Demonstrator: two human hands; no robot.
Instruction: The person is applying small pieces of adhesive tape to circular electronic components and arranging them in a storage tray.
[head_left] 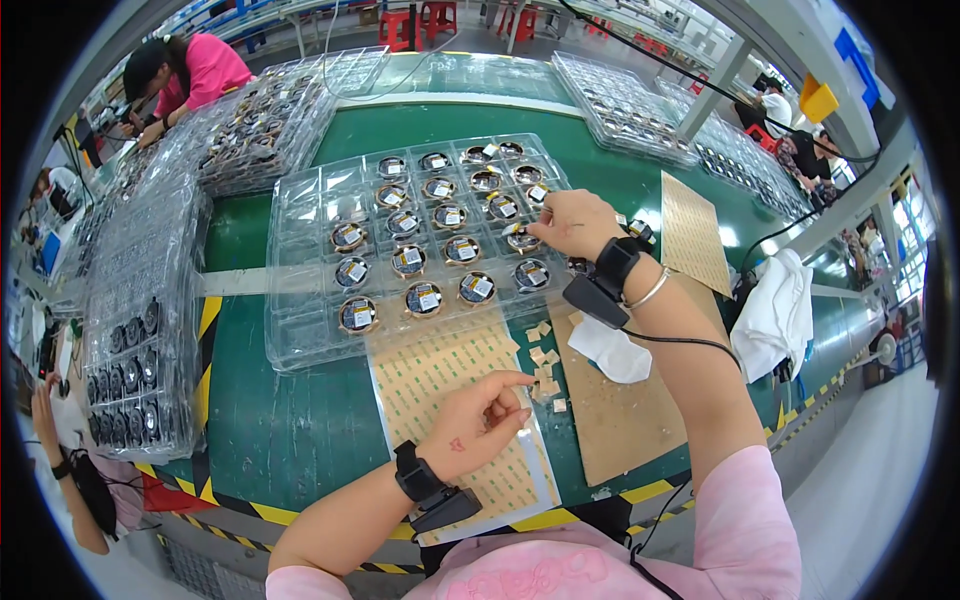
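Observation:
A clear plastic tray holds rows of round watch parts with white labels on their dark faces. My right hand reaches over the tray's right side, fingers pinched at the rim of one round watch part; the fingertips are partly hidden. Lower down, my left hand hovers above a tan sheet of adhesive pieces printed with green marks. Its index finger and thumb are stretched out and apart, the other fingers curled. Beside that index fingertip lie small tan square pieces, loose on the green table.
Stacked clear trays stand on the left, and more trays at the back right. Brown board and a white cloth lie right of my work. A co-worker in pink works at far left. A cable hangs from my right wrist.

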